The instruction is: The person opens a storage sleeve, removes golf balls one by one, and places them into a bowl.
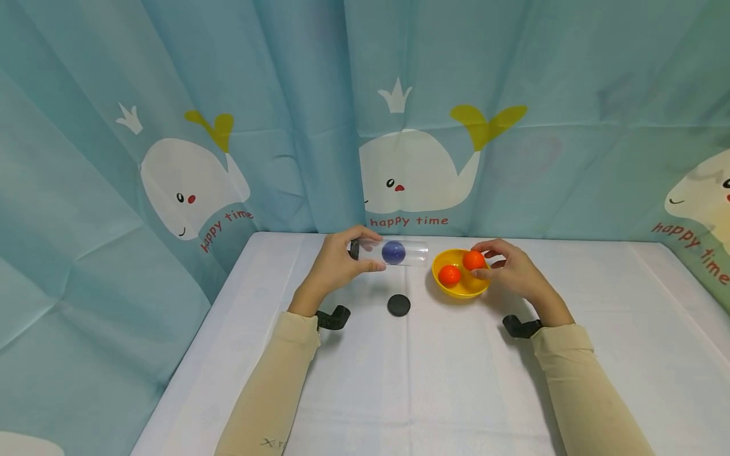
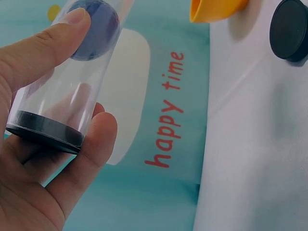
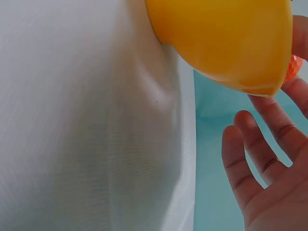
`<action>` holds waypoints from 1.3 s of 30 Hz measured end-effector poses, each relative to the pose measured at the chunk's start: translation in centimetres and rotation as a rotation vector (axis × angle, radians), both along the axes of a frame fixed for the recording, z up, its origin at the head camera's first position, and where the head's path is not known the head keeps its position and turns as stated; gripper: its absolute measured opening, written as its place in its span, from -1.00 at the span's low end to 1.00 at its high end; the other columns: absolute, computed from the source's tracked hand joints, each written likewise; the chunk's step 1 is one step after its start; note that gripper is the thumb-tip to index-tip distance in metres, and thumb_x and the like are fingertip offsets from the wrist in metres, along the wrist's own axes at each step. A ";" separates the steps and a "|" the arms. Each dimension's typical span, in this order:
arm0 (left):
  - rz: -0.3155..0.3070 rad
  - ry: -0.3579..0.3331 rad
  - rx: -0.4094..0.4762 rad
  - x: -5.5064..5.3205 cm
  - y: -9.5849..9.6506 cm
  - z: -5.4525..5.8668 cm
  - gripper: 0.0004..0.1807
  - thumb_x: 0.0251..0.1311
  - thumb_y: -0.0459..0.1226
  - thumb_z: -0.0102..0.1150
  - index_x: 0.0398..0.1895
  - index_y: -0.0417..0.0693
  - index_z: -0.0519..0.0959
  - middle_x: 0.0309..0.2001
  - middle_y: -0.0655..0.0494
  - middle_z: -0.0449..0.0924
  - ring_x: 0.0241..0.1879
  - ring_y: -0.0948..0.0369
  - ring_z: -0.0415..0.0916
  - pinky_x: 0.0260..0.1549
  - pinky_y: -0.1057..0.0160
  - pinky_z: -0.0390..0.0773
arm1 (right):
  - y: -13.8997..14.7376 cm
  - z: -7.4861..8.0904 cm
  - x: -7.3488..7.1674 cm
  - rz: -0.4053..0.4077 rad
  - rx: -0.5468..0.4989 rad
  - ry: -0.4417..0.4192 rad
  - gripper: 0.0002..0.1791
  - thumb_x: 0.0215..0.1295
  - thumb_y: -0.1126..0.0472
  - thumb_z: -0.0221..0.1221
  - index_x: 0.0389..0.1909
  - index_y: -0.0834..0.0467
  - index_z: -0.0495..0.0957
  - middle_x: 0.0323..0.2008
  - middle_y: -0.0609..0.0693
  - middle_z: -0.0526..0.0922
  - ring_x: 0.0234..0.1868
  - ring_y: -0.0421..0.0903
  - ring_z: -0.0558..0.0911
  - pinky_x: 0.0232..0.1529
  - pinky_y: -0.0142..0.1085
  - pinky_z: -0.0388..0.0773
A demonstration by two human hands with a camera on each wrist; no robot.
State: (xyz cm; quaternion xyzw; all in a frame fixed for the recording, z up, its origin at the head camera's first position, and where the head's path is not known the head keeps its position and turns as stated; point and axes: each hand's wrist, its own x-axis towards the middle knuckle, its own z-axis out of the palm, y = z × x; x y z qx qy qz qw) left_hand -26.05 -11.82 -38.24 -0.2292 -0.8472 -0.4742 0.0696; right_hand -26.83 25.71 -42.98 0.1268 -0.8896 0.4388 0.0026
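Observation:
My left hand [image 1: 336, 259] holds a clear plastic tube [image 1: 419, 253] on its side, thumb and fingers around its left part. That end has a black base [image 2: 45, 130]; the right end shows no black cap. Inside the tube is a dark blue ball [image 1: 393, 253]. A yellow bowl [image 1: 464, 291] stands just right of the tube, with an orange ball [image 1: 449, 275] at its left. At the bowl's right side my right hand [image 1: 516, 272] pinches another orange ball [image 1: 473, 260] between thumb and forefinger. In the right wrist view the bowl hides most of that ball.
A round black cap [image 1: 398, 305] lies on the white-covered table [image 1: 456, 380], in front of the tube. Behind the table's far edge hangs a blue curtain [image 1: 319, 158] printed with whales. Dark wrist mounts [image 1: 333, 318] sit on both wrists.

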 end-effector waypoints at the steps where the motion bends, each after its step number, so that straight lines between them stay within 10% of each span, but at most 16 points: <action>1: -0.002 0.000 0.001 0.0 0.0 0.0 -0.52 -0.08 -0.13 0.66 -0.02 0.26 0.69 -0.05 0.17 0.75 -0.03 0.20 0.62 0.01 0.04 0.59 | 0.0 -0.1 0.0 0.005 0.003 0.000 -0.56 0.27 0.20 0.39 0.15 0.19 0.58 0.14 0.12 0.58 0.12 0.01 0.46 -0.03 -0.46 0.51; 27: -0.003 -0.008 -0.001 -0.1 0.0 -0.1 -0.50 -0.06 -0.13 0.65 0.01 0.20 0.69 -0.03 0.11 0.75 -0.02 0.19 0.61 0.02 0.01 0.59 | -0.4 -0.2 0.0 -0.007 0.020 -0.038 -0.62 0.38 0.12 0.29 0.12 0.22 0.57 0.19 0.20 0.56 0.18 0.12 0.45 0.02 -0.45 0.48; 39: -0.011 -0.013 0.005 -0.1 0.0 -0.1 -0.50 -0.07 -0.14 0.66 0.01 0.21 0.69 -0.03 0.13 0.75 -0.01 0.20 0.61 0.02 0.03 0.58 | -0.7 0.9 0.2 -0.014 -0.007 0.049 -0.64 0.37 0.22 0.27 0.11 0.30 0.56 0.17 0.26 0.55 0.24 0.26 0.41 0.27 0.14 0.36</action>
